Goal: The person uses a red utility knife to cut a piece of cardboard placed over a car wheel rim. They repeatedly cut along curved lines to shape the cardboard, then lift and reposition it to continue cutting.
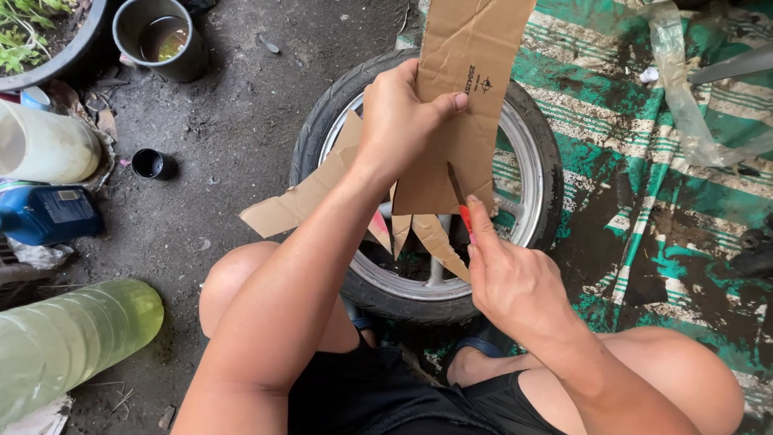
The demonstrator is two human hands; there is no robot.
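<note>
Left hand [398, 121] pinches the cardboard [459, 97] above the wheel [531, 161]; right hand [503, 270] grips a red knife [465, 217]. Cardboard looks light, bendy; hold it near the cut.

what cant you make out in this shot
Head view only:
- Cutting tool in the right hand: only a red handle and thin blade show; the fingers cover the rest.
- Cardboard strip held by the left hand: its top is cut off by the frame edge.
- Wheel hub: hidden behind cardboard and forearms.
- Grey cup: liquid unidentifiable.
</note>
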